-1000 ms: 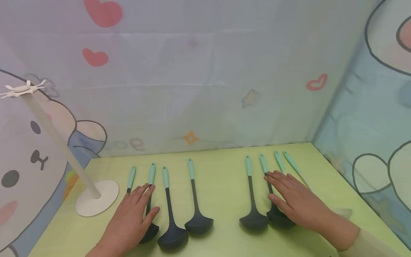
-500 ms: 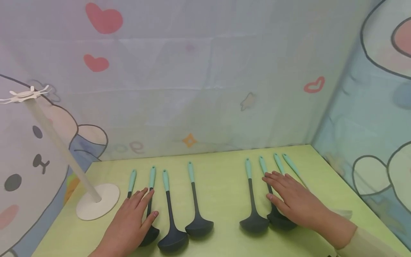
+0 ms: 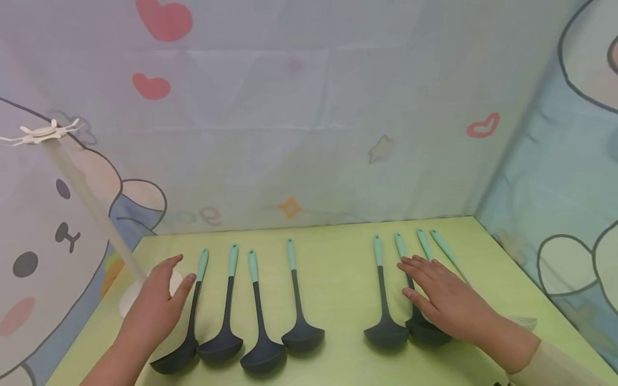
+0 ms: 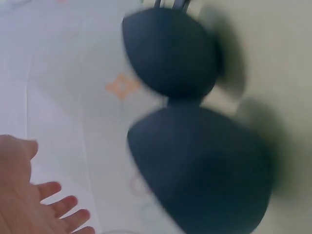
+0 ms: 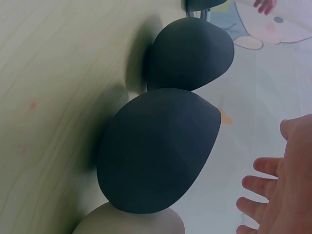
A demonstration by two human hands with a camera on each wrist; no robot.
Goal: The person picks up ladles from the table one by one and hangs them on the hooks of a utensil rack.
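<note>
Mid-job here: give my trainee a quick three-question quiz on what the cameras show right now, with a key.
1. True or false: the right hand lies flat over ladle handles in the right-hand group.
2. Multiple choice: the left hand is nearest to A) the white stand base, B) the rightmost ladle, C) the back wall.
3. How many dark-bowled ladles lie fully uncovered in the left-hand group on the green table?

Key: 1. True; its fingers are straight. 2. A; the hand is open beside the leftmost ladle. 3. Four.
</note>
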